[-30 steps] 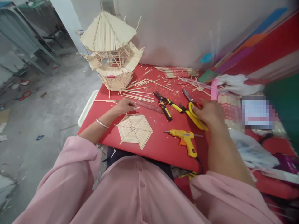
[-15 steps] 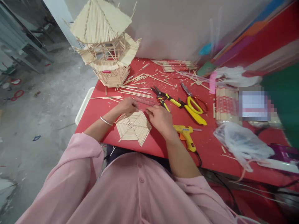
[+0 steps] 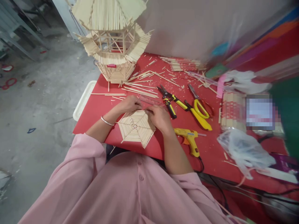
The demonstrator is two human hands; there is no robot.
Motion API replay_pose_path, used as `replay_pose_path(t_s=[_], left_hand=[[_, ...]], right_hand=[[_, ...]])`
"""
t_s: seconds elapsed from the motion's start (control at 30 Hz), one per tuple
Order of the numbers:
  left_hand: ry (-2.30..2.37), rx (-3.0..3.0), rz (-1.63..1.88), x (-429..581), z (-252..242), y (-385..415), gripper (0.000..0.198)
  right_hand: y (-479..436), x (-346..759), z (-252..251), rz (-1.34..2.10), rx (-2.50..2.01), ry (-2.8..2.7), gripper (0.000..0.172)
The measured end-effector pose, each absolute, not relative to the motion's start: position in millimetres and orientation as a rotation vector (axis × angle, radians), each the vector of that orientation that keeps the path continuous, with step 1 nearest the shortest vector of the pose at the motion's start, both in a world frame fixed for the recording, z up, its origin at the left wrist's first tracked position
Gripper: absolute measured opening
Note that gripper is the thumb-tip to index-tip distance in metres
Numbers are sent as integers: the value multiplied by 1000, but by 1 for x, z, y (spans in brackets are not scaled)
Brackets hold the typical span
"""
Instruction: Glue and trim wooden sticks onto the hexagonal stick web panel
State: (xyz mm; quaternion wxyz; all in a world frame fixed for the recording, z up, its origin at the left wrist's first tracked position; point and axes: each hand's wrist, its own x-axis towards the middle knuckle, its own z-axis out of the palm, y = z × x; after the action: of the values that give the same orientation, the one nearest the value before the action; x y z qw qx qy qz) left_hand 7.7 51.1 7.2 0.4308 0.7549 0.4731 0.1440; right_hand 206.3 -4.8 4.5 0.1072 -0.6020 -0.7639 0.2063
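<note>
A hexagonal, web-like panel [image 3: 134, 132] made of thin wooden sticks lies flat on the red tabletop [image 3: 112, 133] before me. At its far left edge is my left hand [image 3: 130, 104], fingers bent and closed, with a silver bangle on the wrist. My right hand [image 3: 159, 116] is at the far right edge, thumb and fingers pinched together. The fingertips of both come close to each other along that far edge. Whatever small piece is between them is hidden. A pale red, see-through strip [image 3: 149, 100] lies just beyond the hands.
Behind left stands a stick pagoda model [image 3: 114, 56], loose sticks [image 3: 140, 90] beside it. Right of my hands lie yellow-black cutters [image 3: 179, 102], yellow-handled scissors [image 3: 199, 107] and a yellow glue gun [image 3: 190, 140] with its cord. Farther right are stick bundles [image 3: 232, 110] and a plastic bag [image 3: 245, 152].
The view has shifted slightly, so the table things appear a little farther right. Both hands stay at the panel's far edge, with the fingertips slightly moved.
</note>
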Motion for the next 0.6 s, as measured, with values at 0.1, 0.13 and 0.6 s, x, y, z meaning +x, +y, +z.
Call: replay_pose_path(t_s=[0.1,0.13,0.6], left_hand=[[1184,1932,283,-8,16,51,15],[1194,1933,254,-14,19,51,15],[1239,1989,98,-26,22,51,20]], right_hand=[[-3,208,3,634,-1768,-2235,27],[-3,208,2,645,-1768,-2233,28],[-7,210,-5,696,-1713,-2132,32]])
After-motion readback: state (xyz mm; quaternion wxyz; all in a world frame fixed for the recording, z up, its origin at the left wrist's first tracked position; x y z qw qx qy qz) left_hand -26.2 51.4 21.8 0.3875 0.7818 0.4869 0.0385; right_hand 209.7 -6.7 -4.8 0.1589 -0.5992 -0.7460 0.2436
